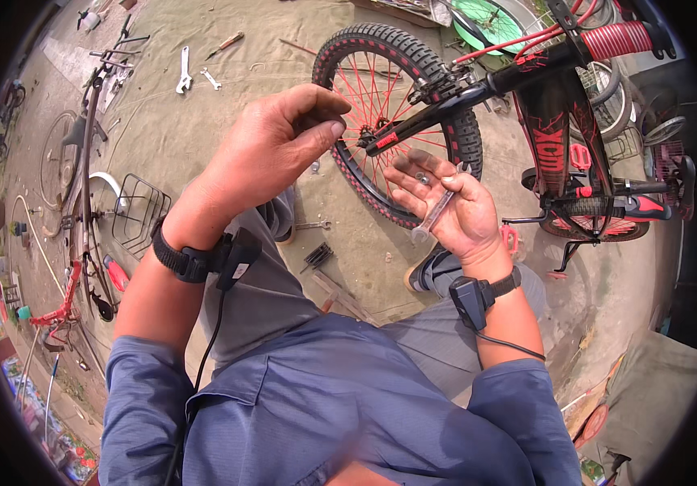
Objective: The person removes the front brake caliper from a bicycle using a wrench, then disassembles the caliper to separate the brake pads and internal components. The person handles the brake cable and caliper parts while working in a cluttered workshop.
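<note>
My right hand (466, 215) is turned palm up, its thumb holding a small silver wrench (441, 209) against the palm. A small metal nut (422, 178) rests on its bent, grease-darkened fingers. Left of it my left hand (279, 142) hovers before the rim of a bicycle wheel (356, 61). Its fingers curve loosely, with a gap between thumb and forefinger, and nothing shows in them. The wheel has red spokes and a knobby black tyre. It sits in the black fork (437, 121) of a black and red bicycle (555, 121).
An adjustable wrench (185, 71), a short spanner (211, 78) and a screwdriver (225, 44) lie on the green ground cloth (271, 61). Another spanner (313, 224) and a black pedal-like part (317, 257) are near my feet. A wire basket (139, 212) stands at left; a green-rimmed wheel (490, 24) lies behind.
</note>
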### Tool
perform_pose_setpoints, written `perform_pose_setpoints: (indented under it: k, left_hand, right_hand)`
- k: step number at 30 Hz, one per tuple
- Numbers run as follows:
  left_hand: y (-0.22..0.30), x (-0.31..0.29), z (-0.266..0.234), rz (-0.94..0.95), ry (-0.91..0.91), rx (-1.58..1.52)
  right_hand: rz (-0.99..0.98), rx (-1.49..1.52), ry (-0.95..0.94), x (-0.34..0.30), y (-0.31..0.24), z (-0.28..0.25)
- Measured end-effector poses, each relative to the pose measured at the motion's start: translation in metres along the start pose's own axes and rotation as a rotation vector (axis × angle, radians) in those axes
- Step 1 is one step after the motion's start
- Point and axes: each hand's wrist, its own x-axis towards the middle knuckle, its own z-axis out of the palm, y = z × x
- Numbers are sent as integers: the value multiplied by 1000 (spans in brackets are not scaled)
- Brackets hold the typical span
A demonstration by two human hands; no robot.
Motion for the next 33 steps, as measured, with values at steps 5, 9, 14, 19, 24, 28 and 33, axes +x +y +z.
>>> perform_pose_setpoints:
  k: [5, 9, 14, 19, 24, 28, 33]
  left_hand:
    - [11, 38, 65, 82, -361, 88]
    - [-8, 43, 99, 33, -481, -88]
    - [-26, 32, 124, -107, -497, -355]
    - [-21, 29, 132, -161, -477, -214]
    - [-22, 29, 130, -192, -458, -236]
    - [-25, 31, 126, -192, -453, -481]
    - [-27, 35, 110, -255, -461, -551]
  right_hand:
    - [-123, 70, 26, -10, -11, 11]
    - [-207, 176, 75, -16, -16, 11]
    - [-321, 113, 145, -12, -14, 9]
    - [-334, 43, 220, 0, -10, 7]
    - [-283, -5, 219, 10, -4, 3]
    - [-264, -114, 253, 12, -1, 0]
    - [-396, -418, 426, 11, -7, 3]
